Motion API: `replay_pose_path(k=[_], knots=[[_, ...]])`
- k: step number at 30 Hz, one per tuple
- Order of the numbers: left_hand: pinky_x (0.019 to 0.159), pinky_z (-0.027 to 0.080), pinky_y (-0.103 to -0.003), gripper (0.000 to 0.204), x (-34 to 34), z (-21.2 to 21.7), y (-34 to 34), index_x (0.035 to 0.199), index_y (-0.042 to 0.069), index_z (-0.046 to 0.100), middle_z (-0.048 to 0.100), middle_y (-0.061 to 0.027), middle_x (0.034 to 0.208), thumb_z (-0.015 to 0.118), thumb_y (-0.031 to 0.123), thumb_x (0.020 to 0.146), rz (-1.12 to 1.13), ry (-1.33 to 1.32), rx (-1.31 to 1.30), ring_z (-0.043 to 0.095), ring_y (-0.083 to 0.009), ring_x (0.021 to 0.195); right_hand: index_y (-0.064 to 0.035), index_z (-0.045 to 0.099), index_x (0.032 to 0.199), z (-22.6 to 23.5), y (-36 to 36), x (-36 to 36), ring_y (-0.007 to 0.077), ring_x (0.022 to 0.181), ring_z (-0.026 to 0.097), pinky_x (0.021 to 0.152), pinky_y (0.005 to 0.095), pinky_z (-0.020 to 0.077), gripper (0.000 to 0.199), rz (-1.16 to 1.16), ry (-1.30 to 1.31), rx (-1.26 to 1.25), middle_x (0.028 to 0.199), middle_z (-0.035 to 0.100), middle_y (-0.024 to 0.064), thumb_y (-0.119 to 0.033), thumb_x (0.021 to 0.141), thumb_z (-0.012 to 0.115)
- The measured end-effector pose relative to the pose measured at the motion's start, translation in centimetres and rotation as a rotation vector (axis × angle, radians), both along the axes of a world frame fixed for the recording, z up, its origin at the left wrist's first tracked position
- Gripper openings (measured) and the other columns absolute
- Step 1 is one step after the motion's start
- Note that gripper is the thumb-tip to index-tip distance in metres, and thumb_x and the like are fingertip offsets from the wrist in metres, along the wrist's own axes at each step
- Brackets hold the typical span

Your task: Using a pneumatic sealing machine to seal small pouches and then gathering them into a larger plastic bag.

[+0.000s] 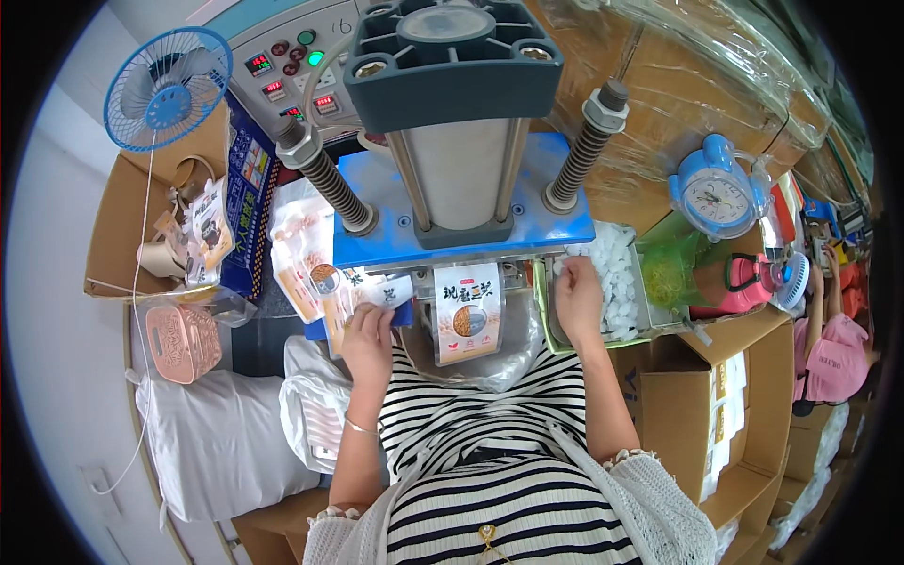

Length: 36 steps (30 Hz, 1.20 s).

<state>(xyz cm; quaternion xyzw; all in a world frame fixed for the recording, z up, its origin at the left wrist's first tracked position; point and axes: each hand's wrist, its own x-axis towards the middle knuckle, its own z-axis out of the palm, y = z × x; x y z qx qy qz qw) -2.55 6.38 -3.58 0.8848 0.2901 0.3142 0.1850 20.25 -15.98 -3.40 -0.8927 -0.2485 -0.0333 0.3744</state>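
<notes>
Holding a printed pouch (377, 294) pinched in my left hand (367, 341), I see it lies just left of the upright pouch (468, 311) under the sealing press (452, 179). My right hand (578, 299) rests half-curled on the tray of white pieces (617, 268), the farther hand; whether it grips any I cannot tell.

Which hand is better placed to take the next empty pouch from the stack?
Left. The left hand already rests on the stack of flat printed pouches, while the right hand is at the metal tray of white pieces.
</notes>
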Motion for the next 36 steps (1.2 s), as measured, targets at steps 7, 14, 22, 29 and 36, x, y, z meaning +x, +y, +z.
replay_pose_path(k=[7, 14, 22, 29, 36], knots=[[0.058, 0.040, -0.023, 0.019, 0.4, 6.7, -5.1, 0.080, -0.003, 0.064, 0.060, -0.0014, 0.069, 0.071, 0.014, 0.086, -0.221, -0.030, -0.611, 0.051, -0.0089, 0.063, 0.0004, 0.058, 0.100, 6.2, 1.6, -5.1, 0.0285, 0.086, 0.057, 0.079, 0.0369, 0.0466, 0.016, 0.474, 0.343, 0.408, 0.095, 0.056, 0.0120, 0.006, 0.090, 0.047], [0.053, 0.037, -0.021, 0.021, 3.0, 2.6, -7.1, 0.082, -0.002, 0.067, 0.057, 0.0051, 0.066, 0.070, 0.017, 0.089, -0.220, -0.099, -1.017, 0.045, -0.0018, 0.060, -0.0008, 0.059, 0.102, 6.1, 4.9, -4.6, 0.0320, 0.093, 0.058, 0.084, 0.0382, 0.0460, 0.017, 0.682, 0.057, 0.054, 0.098, 0.058, 0.0140, 0.004, 0.091, 0.046], [0.051, 0.036, -0.020, 0.024, 4.7, 0.8, -5.2, 0.084, -0.002, 0.068, 0.057, 0.0065, 0.066, 0.068, 0.021, 0.091, -0.174, -0.187, -1.195, 0.045, -0.0008, 0.059, -0.0022, 0.058, 0.104, 3.0, 4.1, -4.0, 0.0380, 0.090, 0.058, 0.079, 0.0449, 0.0470, 0.016, 0.299, 0.161, 0.204, 0.094, 0.060, 0.0174, -0.007, 0.090, 0.052], [0.058, 0.045, -0.029, 0.026, 7.1, 0.2, -1.8, 0.082, 0.000, 0.068, 0.060, 0.0009, 0.063, 0.067, 0.025, 0.091, -0.121, -0.001, -0.897, 0.060, -0.0139, 0.063, -0.0025, 0.060, 0.108, 0.9, -0.4, -1.6, 0.0407, 0.081, 0.061, 0.070, 0.0454, 0.0503, 0.022, 0.061, -0.044, -0.263, 0.096, 0.060, 0.0201, -0.009, 0.087, 0.056], [0.092, 0.037, -0.045, 0.043, 0.8, -0.3, -2.2, 0.116, 0.001, 0.055, 0.051, -0.0158, 0.117, 0.064, 0.033, 0.089, 0.007, 0.356, 0.018, 0.048, -0.0349, 0.111, -0.0019, 0.062, 0.104, 0.6, -0.6, -0.8, 0.0297, 0.078, 0.065, 0.065, 0.0375, 0.0540, 0.016, -0.004, 0.253, 0.150, 0.095, 0.064, 0.0141, -0.008, 0.089, 0.059]])
